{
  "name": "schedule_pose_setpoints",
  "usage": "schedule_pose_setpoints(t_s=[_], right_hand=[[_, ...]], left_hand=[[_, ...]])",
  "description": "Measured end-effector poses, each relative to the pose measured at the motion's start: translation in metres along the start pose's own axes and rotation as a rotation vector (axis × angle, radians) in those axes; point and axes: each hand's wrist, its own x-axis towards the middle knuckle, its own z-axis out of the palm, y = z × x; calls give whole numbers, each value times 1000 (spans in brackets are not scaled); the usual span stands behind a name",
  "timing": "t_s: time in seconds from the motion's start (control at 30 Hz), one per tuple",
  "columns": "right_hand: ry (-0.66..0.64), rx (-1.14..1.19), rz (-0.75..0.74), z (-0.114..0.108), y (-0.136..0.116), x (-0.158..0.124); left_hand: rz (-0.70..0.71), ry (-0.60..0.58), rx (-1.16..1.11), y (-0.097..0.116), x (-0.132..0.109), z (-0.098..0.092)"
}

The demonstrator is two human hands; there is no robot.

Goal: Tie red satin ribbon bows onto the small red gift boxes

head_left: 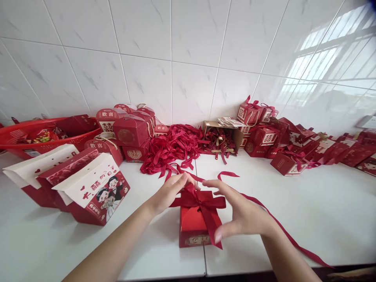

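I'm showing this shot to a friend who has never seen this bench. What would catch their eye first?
Front centre, a red box with a red ribbon bow sits between the left hand and right hand, fingertips at the bow. Behind it a heap of red ribbons lies by the tiled wall, with piles of red gift boxes on either side.

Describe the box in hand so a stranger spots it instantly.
On the white counter, go to the near edge, in front of the heap of loose ribbons. A small red box sits there between the left hand and right hand. Only it stands clear of the piles, its bow trailing one long ribbon tail to the right.
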Motion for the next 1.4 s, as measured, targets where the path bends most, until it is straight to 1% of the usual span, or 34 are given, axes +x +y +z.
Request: schedule_pose_setpoints(t_s=[0.07, 0.13, 0.2, 0.23, 0.3, 0.37, 0.47, 0.53, 0.57, 0.63, 0.67, 0.73, 0.77, 0.8, 0.83, 0.87, 0.9, 0.93, 0.97, 1.0, 1.03, 1.07, 1.1, 1.13, 1.2, 1.27, 1.33, 1.4], right_hand=[[-82, -86, 25, 5, -8, -2], [-97, -128, 61, 9, -12, -1], [-95, -153, 108, 6, -14, 2], [-111, -166, 122, 0, -15, 4], [-152, -202, 118, -18, -15, 10], [-143, -258, 85, -45, -14, 18], [19, -361, 73, -83, 1, 37], [159, -379, 77, -99, 23, 56], [221, -379, 88, -102, 38, 66], [312, -415, 153, -100, 70, 87], [339, -455, 218, -95, 85, 97], [366, -478, 295, -85, 107, 111], [401, -494, 323, -79, 113, 115], [463, -516, 322, -74, 115, 118], [539, -544, 288, -69, 113, 119], [599, -563, 223, -64, 108, 119], [612, -561, 136, -59, 101, 118], [567, -533, 49, -52, 94, 117], [460, -471, -13, -44, 87, 116], [313, -390, -31, -36, 81, 115], [178, -310, -14, -26, 77, 115], [73, -243, 19, -17, 75, 115], [-2, -190, 50, -9, 75, 115], [-52, -145, 74, -2, 76, 115], [-103, -63, 90, 4, 78, 117], [-106, 12, 102, 0, 78, 117], [-47, 126, 114, -9, 74, 117], [43, 402, 109, -21, 66, 116]], left_hand=[[-25, 23, -97, -2, 1, 1], [-36, 52, -184, -3, 4, 3], [-46, 102, -238, -7, 7, 3], [-48, 136, -252, -10, 10, 2], [-34, 202, -227, -20, 16, -2], [-2, 266, -38, -34, 22, -7], [38, 361, 395, -58, 30, -18], [68, 395, 598, -71, 33, -24], [84, 399, 660, -77, 34, -26], [107, 399, 771, -84, 36, -29], [109, 402, 812, -87, 37, -29], [97, 426, 889, -91, 38, -29], [86, 445, 921, -92, 39, -29], [75, 465, 947, -94, 39, -29], [66, 485, 969, -94, 39, -28], [58, 502, 987, -95, 40, -28], [52, 517, 1004, -94, 40, -28], [49, 528, 1018, -94, 40, -28], [49, 537, 1030, -92, 40, -27], [52, 546, 1038, -90, 41, -27], [59, 554, 1041, -88, 41, -26], [69, 563, 1039, -85, 40, -25], [81, 572, 1031, -82, 40, -24], [92, 580, 1018, -80, 39, -24], [109, 592, 983, -75, 36, -22], [108, 599, 942, -73, 34, -22], [93, 605, 891, -73, 31, -22], [75, 597, 824, -73, 30, -22]])
